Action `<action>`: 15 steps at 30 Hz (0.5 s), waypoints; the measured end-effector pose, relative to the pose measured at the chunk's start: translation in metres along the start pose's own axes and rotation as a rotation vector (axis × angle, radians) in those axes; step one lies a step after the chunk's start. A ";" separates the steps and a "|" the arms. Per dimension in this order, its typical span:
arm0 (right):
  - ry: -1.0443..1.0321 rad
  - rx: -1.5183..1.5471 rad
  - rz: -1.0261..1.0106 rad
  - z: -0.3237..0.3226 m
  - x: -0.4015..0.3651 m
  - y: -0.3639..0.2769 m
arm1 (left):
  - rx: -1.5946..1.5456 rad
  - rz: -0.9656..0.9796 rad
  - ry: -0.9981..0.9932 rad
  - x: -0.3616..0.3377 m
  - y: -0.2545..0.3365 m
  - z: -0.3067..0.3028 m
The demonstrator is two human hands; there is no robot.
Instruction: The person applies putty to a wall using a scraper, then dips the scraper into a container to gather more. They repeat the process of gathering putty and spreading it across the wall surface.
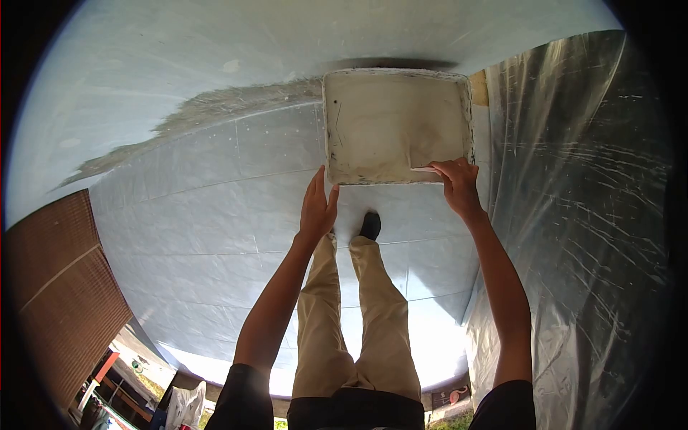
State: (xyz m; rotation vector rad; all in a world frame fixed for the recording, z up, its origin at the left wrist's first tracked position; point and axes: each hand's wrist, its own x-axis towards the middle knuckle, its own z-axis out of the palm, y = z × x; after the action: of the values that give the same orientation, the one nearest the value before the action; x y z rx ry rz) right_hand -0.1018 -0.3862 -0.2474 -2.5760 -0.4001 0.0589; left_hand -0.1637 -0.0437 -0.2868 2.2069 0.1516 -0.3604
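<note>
A shallow, off-white rectangular box [373,122] with a raised, chipped rim is in front of me, against the pale wall. My left hand [316,208] is at its lower left corner, fingers stretched out and thumb apart, the fingertips right at the rim. Inside the lower right corner, my right hand [460,185] pinches a thin, pale flat piece [424,169], whose edge lies close over the box's inner surface. Most of that piece is hidden under the fingers. Brownish smudges mark the surface above it.
Grey tiled floor [201,215] stretches around my legs and one dark shoe [370,225]. A rough grey patch [236,104] runs along the wall [215,50]. Clear plastic sheeting [573,179] hangs at the right. A brown ribbed panel [61,287] and a white bag [186,407] are at the lower left.
</note>
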 end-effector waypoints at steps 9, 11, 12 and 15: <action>0.005 0.009 0.008 -0.019 0.012 0.013 | 0.003 0.041 0.059 -0.002 -0.007 0.002; -0.006 0.019 0.006 -0.022 0.013 0.015 | 0.004 0.042 0.057 -0.002 -0.007 0.001; -0.014 0.023 0.002 -0.024 0.013 0.014 | 0.005 0.044 0.055 -0.003 -0.007 0.000; -0.032 0.014 0.003 -0.028 0.015 0.016 | -0.002 0.026 0.049 -0.003 -0.006 -0.002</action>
State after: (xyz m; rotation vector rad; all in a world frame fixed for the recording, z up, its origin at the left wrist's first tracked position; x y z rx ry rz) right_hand -0.0799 -0.4085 -0.2305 -2.5644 -0.4066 0.1040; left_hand -0.1681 -0.0383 -0.2893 2.2147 0.1491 -0.2920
